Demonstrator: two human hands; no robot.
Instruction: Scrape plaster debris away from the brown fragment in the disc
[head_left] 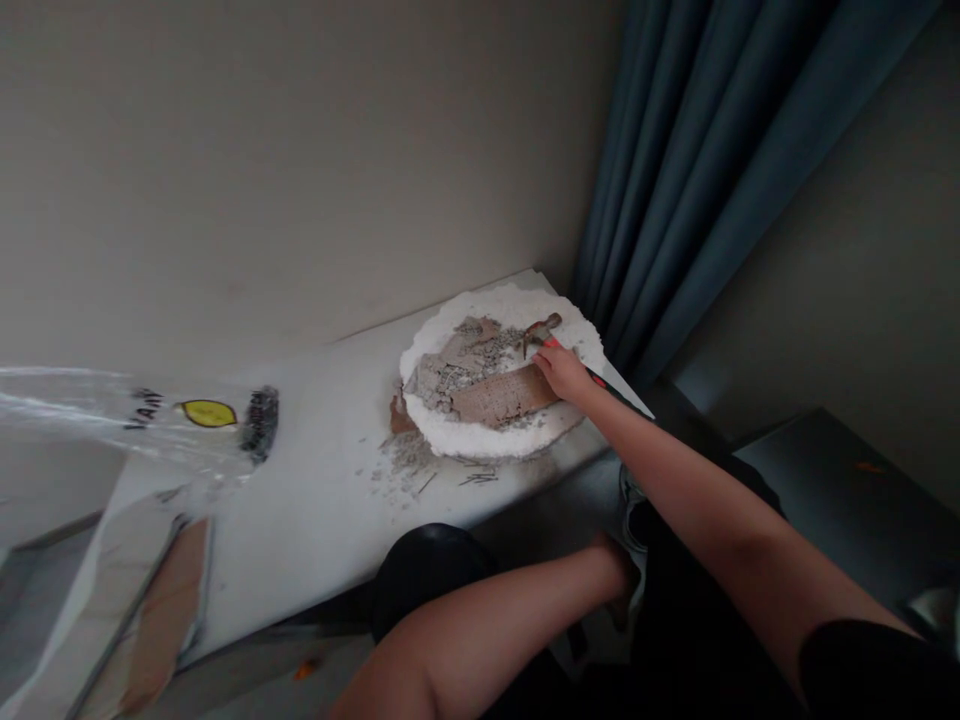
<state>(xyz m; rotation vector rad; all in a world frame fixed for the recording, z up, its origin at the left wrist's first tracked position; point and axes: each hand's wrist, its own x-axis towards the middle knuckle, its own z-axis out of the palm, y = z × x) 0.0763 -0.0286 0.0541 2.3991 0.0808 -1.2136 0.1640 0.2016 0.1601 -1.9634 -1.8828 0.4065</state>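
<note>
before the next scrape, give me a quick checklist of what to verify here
1. Right hand grips the tool: ok, fingers closed round its red handle, tip on the rubble.
2. Left hand away from the tool: ok, it is down below the table edge.
3. White disc fully on the table: not ok, its near rim sits at or just past the edge.
4. Debris contained: not ok, grey crumbs have spilled onto the table in front of the disc.
5. Brown slab loose or stuck: cannot tell.
6. Plastic bag away from the work: ok, it lies well to the left.
</note>
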